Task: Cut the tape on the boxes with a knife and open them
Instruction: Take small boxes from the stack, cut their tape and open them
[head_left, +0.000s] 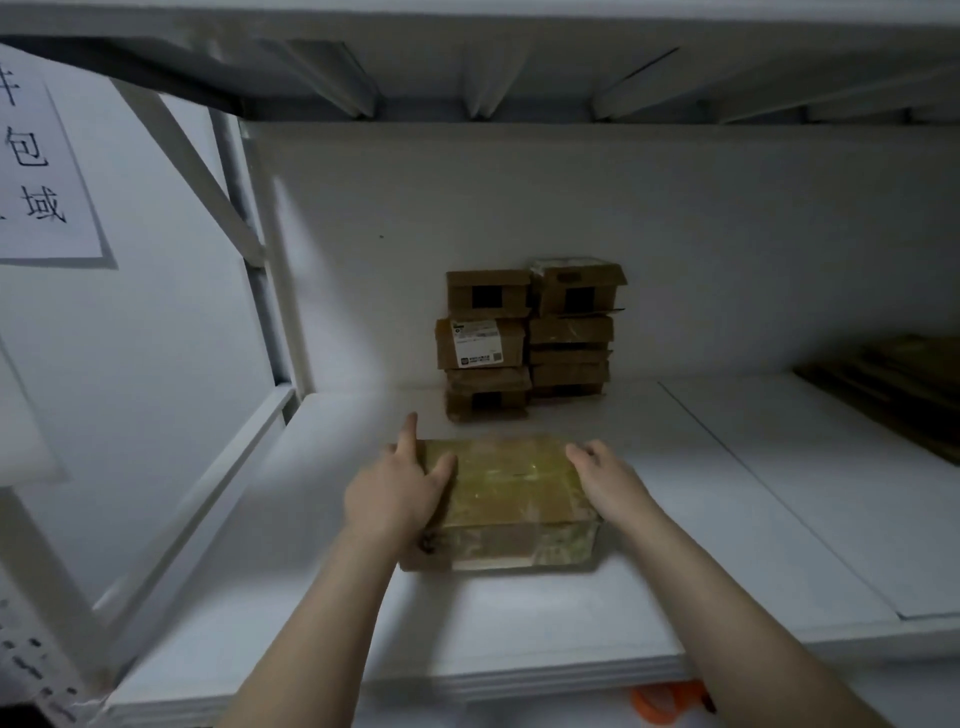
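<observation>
Taped box (511, 486) sat on the shelf (727, 509), in front of the stacked boxes (488, 345). Left hand (397, 493) and right hand (605, 478) gripped its opposite sides. No knife visible. Best to draw it forward level, seam up, before cutting.

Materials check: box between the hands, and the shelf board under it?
The box: brown cardboard, apparently wrapped in glossy clear tape, judging by the yellowish sheen on top. The shelf board: smooth matte white panel, maybe laminated wood or painted metal; the look leaves that open.
</observation>
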